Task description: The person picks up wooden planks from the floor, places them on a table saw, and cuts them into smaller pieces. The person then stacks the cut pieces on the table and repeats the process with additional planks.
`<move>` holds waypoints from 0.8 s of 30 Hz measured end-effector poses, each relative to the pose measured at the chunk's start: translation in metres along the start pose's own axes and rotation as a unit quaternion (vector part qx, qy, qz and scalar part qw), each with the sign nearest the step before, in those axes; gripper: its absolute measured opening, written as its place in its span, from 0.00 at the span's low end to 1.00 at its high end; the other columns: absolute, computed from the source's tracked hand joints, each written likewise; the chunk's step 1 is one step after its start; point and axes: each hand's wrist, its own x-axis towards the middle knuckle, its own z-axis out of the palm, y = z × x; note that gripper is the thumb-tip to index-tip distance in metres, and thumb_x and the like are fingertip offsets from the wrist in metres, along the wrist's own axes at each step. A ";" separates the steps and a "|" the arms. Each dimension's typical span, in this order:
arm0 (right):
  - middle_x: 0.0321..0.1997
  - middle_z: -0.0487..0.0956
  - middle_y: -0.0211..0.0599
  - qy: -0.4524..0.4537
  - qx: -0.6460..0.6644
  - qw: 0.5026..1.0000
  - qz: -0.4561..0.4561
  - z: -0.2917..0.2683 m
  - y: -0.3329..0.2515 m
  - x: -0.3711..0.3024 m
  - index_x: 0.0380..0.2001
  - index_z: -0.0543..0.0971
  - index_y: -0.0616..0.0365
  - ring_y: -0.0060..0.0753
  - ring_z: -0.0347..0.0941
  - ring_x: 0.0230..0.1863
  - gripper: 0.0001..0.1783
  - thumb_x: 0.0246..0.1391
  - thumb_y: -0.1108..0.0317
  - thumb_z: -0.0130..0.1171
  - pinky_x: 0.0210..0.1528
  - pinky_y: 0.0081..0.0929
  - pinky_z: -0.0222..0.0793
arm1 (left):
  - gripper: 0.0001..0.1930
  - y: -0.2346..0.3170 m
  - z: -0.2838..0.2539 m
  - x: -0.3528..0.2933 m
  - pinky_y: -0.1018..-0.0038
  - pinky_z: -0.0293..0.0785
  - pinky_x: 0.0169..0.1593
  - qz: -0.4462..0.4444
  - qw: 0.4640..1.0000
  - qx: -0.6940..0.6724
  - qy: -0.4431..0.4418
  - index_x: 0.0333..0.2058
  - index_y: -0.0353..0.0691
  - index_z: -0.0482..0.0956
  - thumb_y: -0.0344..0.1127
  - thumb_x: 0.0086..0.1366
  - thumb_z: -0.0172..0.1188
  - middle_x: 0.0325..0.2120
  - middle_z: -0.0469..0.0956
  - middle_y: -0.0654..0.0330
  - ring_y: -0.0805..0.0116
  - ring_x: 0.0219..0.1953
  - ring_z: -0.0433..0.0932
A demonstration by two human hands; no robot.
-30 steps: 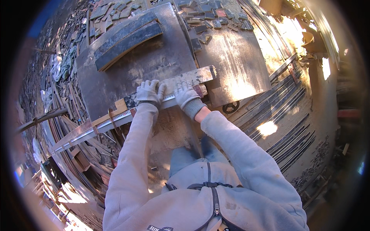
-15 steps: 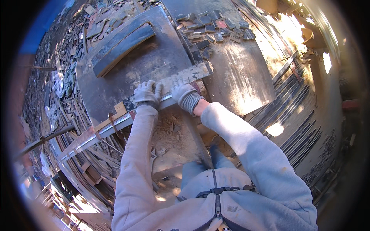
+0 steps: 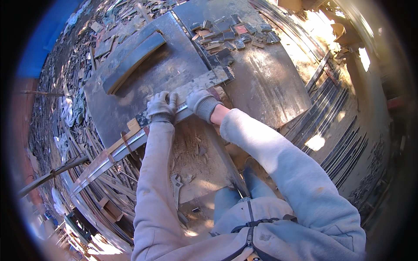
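Note:
Both my hands wear pale grey knitted gloves. They lie side by side on a grey, worn wooden board across the near edge of a dark metal tabletop. My left hand has its fingers over the board and its thumb apart, near the marked metal rail. Closer to the board's right end, my right hand is bent over it, fingertips partly hidden. Behind the board, a stack of thick dark wood pieces rests on the tabletop.
Small offcuts are heaped at the tabletop's far right. An adjustable wrench lies on the dusty lower surface beside my left forearm. Long dark strips lie at right; scrap wood covers the ground at left.
The view has shifted a little, and the wrench by my left forearm shows more fully. Both hands stay on the board, with little visible movement against the tabletop.

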 end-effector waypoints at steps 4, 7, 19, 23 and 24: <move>0.63 0.82 0.55 -0.012 0.003 1.000 0.002 0.010 -0.004 0.002 0.57 0.83 0.63 0.61 0.74 0.70 0.21 0.70 0.64 0.52 0.68 0.49 0.72 | 0.23 -0.002 0.007 -0.004 0.57 0.73 0.59 -0.001 1.000 -0.006 0.024 0.47 0.47 0.85 0.60 0.74 0.58 0.44 0.85 0.52 0.50 0.52 0.81; 0.69 0.78 0.55 -0.009 -0.059 0.998 0.003 0.020 -0.008 -0.004 0.62 0.80 0.63 0.62 0.70 0.74 0.23 0.71 0.63 0.50 0.70 0.49 0.71 | 0.22 -0.002 0.010 -0.008 0.57 0.73 0.59 0.001 1.000 0.007 0.020 0.46 0.47 0.85 0.60 0.74 0.58 0.44 0.85 0.52 0.50 0.51 0.81; 0.69 0.75 0.63 0.109 0.338 0.909 0.217 0.008 -0.032 -0.219 0.63 0.76 0.67 0.58 0.68 0.74 0.38 0.63 0.46 0.64 0.71 0.46 0.68 | 0.21 0.052 -0.011 -0.176 0.53 0.68 0.60 0.008 0.997 -0.038 -0.066 0.44 0.48 0.83 0.59 0.75 0.55 0.46 0.80 0.52 0.49 0.53 0.76; 0.60 0.82 0.60 0.073 0.388 0.776 0.491 0.051 -0.032 -0.302 0.59 0.78 0.66 0.57 0.79 0.62 0.37 0.61 0.43 0.66 0.64 0.45 0.74 | 0.17 0.072 -0.011 -0.264 0.54 0.70 0.55 0.026 0.998 -0.041 -0.043 0.41 0.50 0.83 0.57 0.70 0.61 0.41 0.80 0.54 0.49 0.47 0.77; 0.57 0.83 0.59 0.089 0.479 0.753 0.443 0.058 -0.033 -0.314 0.58 0.79 0.65 0.56 0.80 0.60 0.37 0.59 0.44 0.67 0.63 0.44 0.74 | 0.18 0.077 -0.013 -0.287 0.53 0.70 0.55 0.024 0.997 -0.050 -0.045 0.41 0.50 0.84 0.57 0.69 0.62 0.41 0.81 0.54 0.48 0.48 0.77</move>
